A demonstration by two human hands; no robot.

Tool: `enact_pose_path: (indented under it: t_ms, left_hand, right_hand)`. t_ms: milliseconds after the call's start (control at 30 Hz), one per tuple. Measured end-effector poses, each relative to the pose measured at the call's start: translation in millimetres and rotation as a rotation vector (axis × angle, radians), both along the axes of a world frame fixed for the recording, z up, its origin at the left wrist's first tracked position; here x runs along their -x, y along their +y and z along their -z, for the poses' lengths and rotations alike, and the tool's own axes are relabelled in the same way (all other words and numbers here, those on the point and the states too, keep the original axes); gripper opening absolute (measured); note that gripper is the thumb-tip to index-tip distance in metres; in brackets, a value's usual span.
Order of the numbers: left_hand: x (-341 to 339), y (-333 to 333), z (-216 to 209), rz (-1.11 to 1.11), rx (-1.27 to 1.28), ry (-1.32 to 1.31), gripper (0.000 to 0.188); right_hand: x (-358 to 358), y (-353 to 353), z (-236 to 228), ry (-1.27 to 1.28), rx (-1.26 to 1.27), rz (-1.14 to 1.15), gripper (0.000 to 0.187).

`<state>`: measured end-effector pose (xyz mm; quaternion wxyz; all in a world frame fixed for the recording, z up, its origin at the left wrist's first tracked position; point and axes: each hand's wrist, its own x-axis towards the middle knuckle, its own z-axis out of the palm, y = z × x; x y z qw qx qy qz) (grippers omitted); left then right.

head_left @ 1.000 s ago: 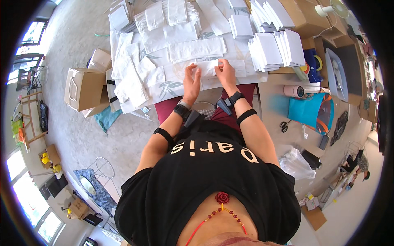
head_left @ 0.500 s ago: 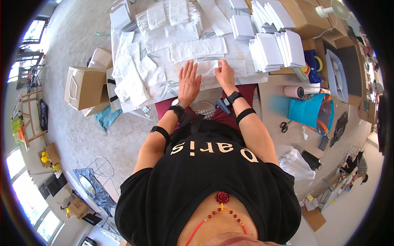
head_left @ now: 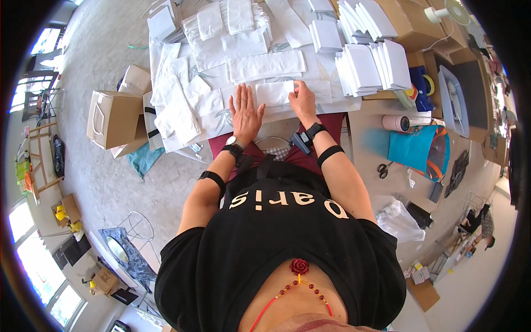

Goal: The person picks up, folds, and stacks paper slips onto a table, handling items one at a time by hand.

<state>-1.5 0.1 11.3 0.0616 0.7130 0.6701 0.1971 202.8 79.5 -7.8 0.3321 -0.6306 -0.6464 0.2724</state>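
Observation:
On the table's near edge lies a long, thin white strip [head_left: 323,92], with a brighter white folded piece [head_left: 274,93] on top of it. My left hand [head_left: 246,117] rests flat on the strip, fingers stretched out, just left of the folded piece. Curled fingers of my right hand [head_left: 302,103] pinch the folded piece at its right end. Just beyond both hands is a stack of white strips [head_left: 266,66]. Left of my left hand, loose thin white pieces [head_left: 180,113] overlap in a heap.
White card-like stacks [head_left: 358,69] stand at the table's right, near a cardboard box [head_left: 412,25] and a small fan [head_left: 454,12]. More white bundles [head_left: 227,27] lie at the far side. Left of the table is an open cardboard box [head_left: 113,117]; a blue bag [head_left: 412,152] lies at right.
My left hand has slid left along the strip, off the folded piece, which now shows more fully. My right hand has shifted very slightly left.

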Motion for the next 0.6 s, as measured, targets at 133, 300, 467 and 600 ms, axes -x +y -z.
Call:
enact_pose_path:
  t_ms: [133,300,467,600]
  left_hand:
    - [-8.5,5.4,-10.2,0.091,0.017,-0.052,0.079]
    - [9.0,24.1,-12.0,0.22,0.022,-0.189,0.074]
    - [29.7,40.0,-14.0,0.388,0.044,-0.16,0.057]
    - [35.4,41.6,-14.8,0.428,0.055,-0.129,0.046]
  right_hand:
    - [-1.4,0.5,0.2,-0.021,0.017,0.002,0.041]
    - [1.0,0.9,-13.6,-0.001,0.131,-0.027,0.043]
    - [1.2,3.7,-17.4,-0.052,0.12,-0.028,0.043]
    - [0.9,3.1,-17.2,-0.095,0.105,-0.052,0.045]
